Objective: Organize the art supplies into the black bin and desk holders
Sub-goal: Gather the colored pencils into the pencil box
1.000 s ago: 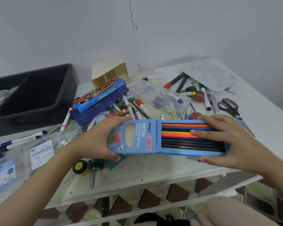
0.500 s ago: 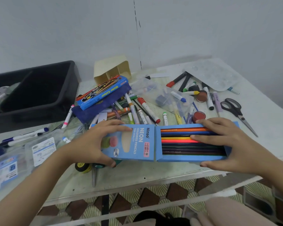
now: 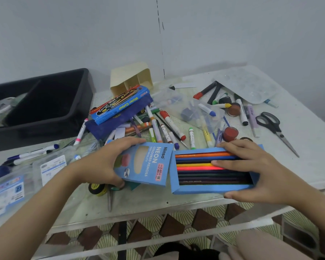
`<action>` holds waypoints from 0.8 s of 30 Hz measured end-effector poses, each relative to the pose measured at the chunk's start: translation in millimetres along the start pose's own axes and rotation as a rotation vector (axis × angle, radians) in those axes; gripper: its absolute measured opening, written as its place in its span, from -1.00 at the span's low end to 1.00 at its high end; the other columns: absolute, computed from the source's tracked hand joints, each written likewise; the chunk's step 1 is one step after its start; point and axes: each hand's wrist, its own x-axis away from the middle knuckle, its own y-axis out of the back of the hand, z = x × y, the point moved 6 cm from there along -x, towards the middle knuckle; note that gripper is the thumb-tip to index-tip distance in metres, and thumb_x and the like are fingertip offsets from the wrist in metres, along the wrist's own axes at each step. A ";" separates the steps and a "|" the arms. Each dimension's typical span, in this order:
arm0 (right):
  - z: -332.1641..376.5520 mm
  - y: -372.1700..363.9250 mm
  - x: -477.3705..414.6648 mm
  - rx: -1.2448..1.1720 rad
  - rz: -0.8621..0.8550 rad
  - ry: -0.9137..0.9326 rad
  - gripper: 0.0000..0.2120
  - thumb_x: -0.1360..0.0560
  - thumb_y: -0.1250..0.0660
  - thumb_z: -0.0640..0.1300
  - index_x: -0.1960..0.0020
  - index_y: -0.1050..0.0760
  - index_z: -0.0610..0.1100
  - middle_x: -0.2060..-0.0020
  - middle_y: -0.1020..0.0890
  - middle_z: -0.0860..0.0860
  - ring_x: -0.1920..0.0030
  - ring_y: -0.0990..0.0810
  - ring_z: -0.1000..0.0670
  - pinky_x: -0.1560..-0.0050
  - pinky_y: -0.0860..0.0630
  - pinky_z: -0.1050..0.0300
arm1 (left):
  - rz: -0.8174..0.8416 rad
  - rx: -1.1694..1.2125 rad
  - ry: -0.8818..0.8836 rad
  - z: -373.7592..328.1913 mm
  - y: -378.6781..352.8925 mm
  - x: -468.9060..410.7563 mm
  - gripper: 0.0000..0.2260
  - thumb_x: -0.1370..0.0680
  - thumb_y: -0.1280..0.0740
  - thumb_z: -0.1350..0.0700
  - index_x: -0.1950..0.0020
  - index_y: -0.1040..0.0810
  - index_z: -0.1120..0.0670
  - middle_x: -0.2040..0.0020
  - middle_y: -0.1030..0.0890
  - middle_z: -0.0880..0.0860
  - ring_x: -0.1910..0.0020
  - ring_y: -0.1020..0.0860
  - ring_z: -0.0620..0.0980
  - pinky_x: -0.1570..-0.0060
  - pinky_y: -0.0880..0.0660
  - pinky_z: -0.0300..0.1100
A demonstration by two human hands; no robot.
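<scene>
**Sorting barely begun, pencil box apart**

The black bin [image 3: 36, 132] looks mostly bare, with a few things in its left compartment. Just right of it, the cream desk holder [image 3: 129, 77] shows nothing inside. Markers [image 3: 172, 124] and scissors [image 3: 270, 122] lie loose on the desk [image 3: 176, 201] farther right, so most of the sorting is left. Right of the bin and nearer the person, the left grip [image 3: 103, 166] is clamped on the blue sleeve [image 3: 150, 164]. The right grip [image 3: 259, 171] is clamped on the pencil tray [image 3: 210, 189]. The sleeve reads "Ninso NEON COLOURED PENCILS HIGH QUALITY". The blue box [image 3: 120, 104] beside the bin reads "Water Colour".

Half-open blue coloured-pencil box [image 3: 148, 166], lengthwise
</scene>
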 end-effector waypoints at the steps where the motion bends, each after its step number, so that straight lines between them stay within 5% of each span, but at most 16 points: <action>1: 0.4 -1.0 -0.5 0.000 0.006 -0.001 -0.37 -0.31 -0.38 0.34 -0.34 -0.36 0.28 -0.41 -0.36 0.12 -0.39 -0.30 0.01 -0.28 -0.36 -0.07 | -0.007 -0.001 -0.007 -2.2 0.7 -0.5 -0.12 -0.17 -0.48 0.13 -0.38 -0.17 -0.29 -0.22 -0.20 -0.50 -0.24 -0.22 -0.45 -0.05 -0.24 -0.61; 8: 2.5 3.1 -2.4 0.074 -0.023 -0.023 -0.38 -0.34 -0.26 0.43 -0.36 -0.33 0.28 -0.39 -0.34 0.16 -0.37 -0.30 0.05 -0.29 -0.23 0.09 | -0.022 -0.030 -0.024 -10.3 0.8 0.2 -0.13 -0.16 -0.49 0.04 -0.38 -0.18 -0.32 -0.24 -0.21 -0.47 -0.26 -0.24 -0.40 -0.11 -0.31 -0.45; 17: 1.0 -5.1 -1.4 0.127 -0.017 -0.075 -0.37 -0.33 -0.23 0.45 -0.31 -0.44 0.19 -0.35 -0.36 0.13 -0.35 -0.31 0.00 -0.28 -0.24 0.02 | -0.076 -0.187 -0.044 -20.7 -4.3 2.0 -0.11 -0.09 -0.42 -0.27 -0.37 -0.13 -0.34 -0.30 -0.20 -0.40 -0.27 -0.19 -0.37 -0.30 -0.23 -0.24; 24: 6.8 -13.8 -4.4 0.115 0.033 -0.068 -0.30 -0.33 -0.24 0.45 -0.37 -0.38 0.16 -0.38 -0.36 0.09 -0.37 -0.28 0.00 -0.30 -0.25 0.01 | -0.137 -0.262 -0.094 -29.8 -18.4 8.5 -0.05 -0.13 -0.49 -0.24 -0.43 -0.11 -0.26 -0.29 -0.17 -0.38 -0.27 -0.11 -0.41 -0.19 0.03 -0.60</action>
